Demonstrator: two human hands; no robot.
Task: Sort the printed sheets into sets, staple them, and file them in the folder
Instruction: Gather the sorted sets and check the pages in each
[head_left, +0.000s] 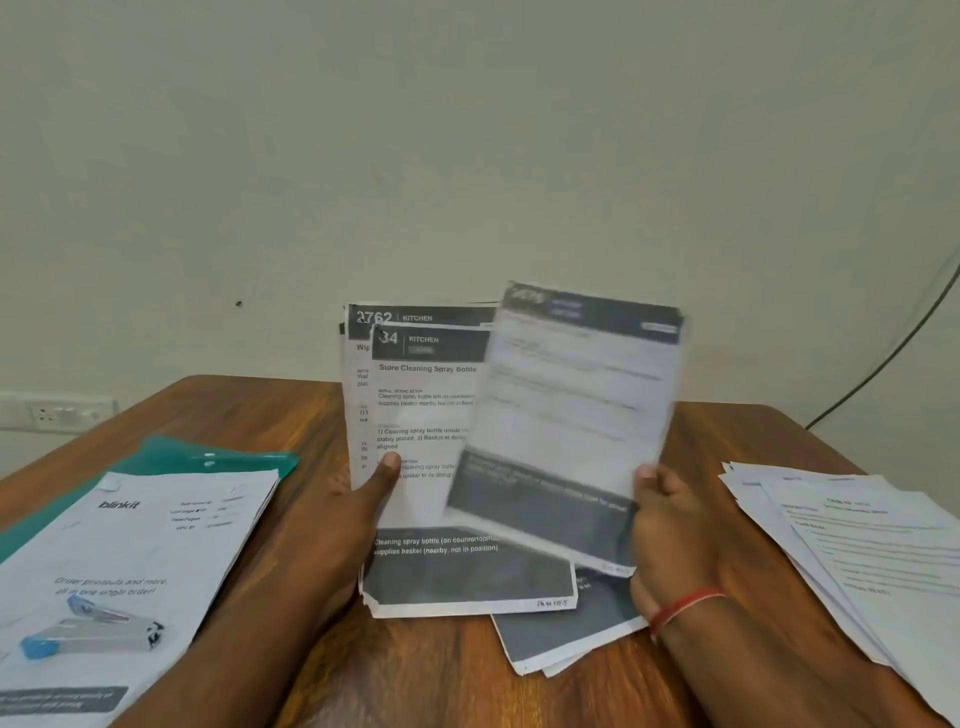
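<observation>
Soft, even, rather flat light falls on the wooden table (727, 447), leaving a dull sheen. The sheet (571, 415) in my right hand (670, 525) is smeared by motion blur, while the stack (431, 405) in my left hand (358, 504) reads sharp; the table's edges curve with the wide lens.

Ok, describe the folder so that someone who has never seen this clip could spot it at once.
Start at the wooden table and go to its left side, where a white sheet headed blinkit lies. The folder pokes out from under that sheet's far edge. It is the only green thing there, glossy plastic among white and grey paper.
</observation>
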